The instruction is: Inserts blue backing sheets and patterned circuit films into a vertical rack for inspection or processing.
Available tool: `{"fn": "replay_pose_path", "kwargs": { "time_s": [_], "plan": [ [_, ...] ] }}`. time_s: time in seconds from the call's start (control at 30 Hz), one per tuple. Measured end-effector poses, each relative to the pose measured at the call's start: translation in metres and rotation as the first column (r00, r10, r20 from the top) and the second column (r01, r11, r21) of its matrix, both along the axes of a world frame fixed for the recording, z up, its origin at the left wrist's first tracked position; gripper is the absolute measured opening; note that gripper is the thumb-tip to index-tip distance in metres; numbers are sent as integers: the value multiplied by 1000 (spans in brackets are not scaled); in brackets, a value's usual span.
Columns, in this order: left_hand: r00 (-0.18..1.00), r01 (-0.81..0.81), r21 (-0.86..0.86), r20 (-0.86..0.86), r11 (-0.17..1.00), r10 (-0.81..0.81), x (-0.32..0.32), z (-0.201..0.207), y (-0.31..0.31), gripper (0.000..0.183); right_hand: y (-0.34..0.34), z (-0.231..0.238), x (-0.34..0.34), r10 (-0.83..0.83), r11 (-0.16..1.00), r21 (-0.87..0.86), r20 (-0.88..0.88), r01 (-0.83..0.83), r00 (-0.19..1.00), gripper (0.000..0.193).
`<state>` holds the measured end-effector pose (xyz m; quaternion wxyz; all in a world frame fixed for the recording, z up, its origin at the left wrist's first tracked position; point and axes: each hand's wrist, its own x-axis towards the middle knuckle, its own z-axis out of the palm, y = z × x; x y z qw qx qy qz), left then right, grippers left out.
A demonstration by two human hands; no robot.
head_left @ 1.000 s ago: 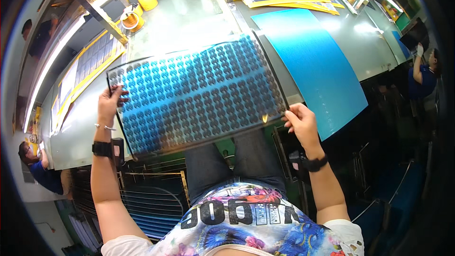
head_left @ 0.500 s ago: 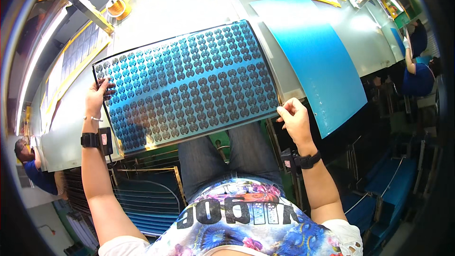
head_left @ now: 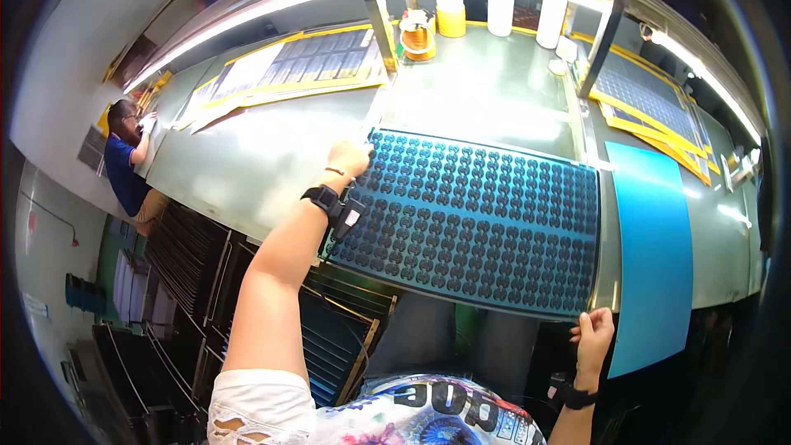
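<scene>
Both my hands are on a large blue circuit-board panel [head_left: 470, 218] covered in rows of dark round patterns. It lies over the front of the bench, its near edge reaching out above my legs. At the panel's upper left side, my left hand [head_left: 349, 158] is closed on the edge; its fingertips are partly hidden. My right hand [head_left: 592, 336] pinches the near right corner between thumb and fingers. Just right of the panel, a plain blue sheet [head_left: 653, 255] hangs over the bench's front edge.
Yellow-edged film sheets [head_left: 288, 70] lie at the left rear, more yellow-edged sheets [head_left: 647, 103] at the right rear. Bottles [head_left: 500, 10] and a wire spool [head_left: 417, 39] line the back. A metal post [head_left: 375, 12] rises nearby. A rack [head_left: 338, 338] stands below; a co-worker [head_left: 128, 156] is at left.
My view has swung left, so the bench and panel appear farther right. My left arm now reaches farther forward across the view. Both hands keep hold of the panel.
</scene>
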<state>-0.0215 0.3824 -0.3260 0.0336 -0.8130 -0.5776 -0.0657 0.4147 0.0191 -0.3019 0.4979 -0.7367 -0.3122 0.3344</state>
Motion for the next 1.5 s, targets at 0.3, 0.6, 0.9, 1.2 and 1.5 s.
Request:
{"fn": "replay_pose_path", "kwargs": {
  "time_s": [0.3, 0.6, 0.9, 1.2, 1.5],
  "plan": [
    [972, -217, -109, 63, 970, 225, 23, 29, -15, 42, 5, 1, -1, -11, 999, -37, 30, 12, 1000, 14],
    [960, -171, -124, 203, 978, 193, 29, 35, -20, 36, -6, -4, 7, -49, 998, 54, 361, 31, 931, 14],
    [842, -197, -98, 493, 975, 220, -7, 16, 3, 46, 16, 9, 7, -12, 997, 76, 63, 7, 998, 11],
    [833, -153, -36, 533, 987, 149, -4, 18, -1, 39, 6, 6, 7, 36, 998, -58, 282, -21, 959, 11],
    [853, -141, -33, 504, 989, 138, -8, 14, 4, 36, 3, -2, 6, -2, 999, -50, 362, 21, 932, 13]
  ]
}}
